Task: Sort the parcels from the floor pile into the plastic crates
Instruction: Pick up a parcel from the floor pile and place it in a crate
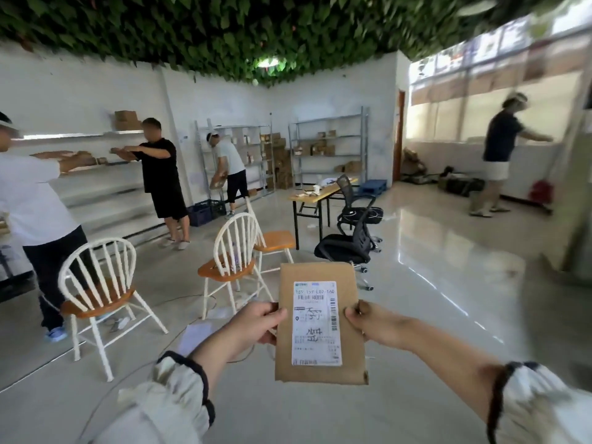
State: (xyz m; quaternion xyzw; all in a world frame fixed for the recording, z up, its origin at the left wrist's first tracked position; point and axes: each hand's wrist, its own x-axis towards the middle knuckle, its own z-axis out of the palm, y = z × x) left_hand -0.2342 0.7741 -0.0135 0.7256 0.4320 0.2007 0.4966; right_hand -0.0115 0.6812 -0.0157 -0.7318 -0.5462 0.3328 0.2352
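A flat brown parcel [320, 325] is held upright in front of the camera, near and centre, with its white label [316, 323] facing the viewer. The left hand [256, 322] grips its left edge, thumb on the front and the other fingers [267, 339] behind. The right hand [371, 322] grips the right edge the same way, thumb just beside the label. Both hands are clenched on the parcel, which hangs in the air above the floor [416, 283], touching nothing else. The label carries barcodes and print, too blurred to read in full. Pale sleeves [179, 389] with dark cuffs are pushed up both forearms.

Beyond the parcel, to the left, stand three white chairs [96, 283] with orange seats. Farther off, right of them, is a worktop [320, 193] with small things on it, and two black office chairs [349, 245] just beside it. Dark crates [208, 211] sit on the floor at the far left wall, under metal shelves [326, 145] that hold cardboard boxes. Four people stand at the shelves and at the far right wall. Green leaves [224, 33] cover the ceiling.
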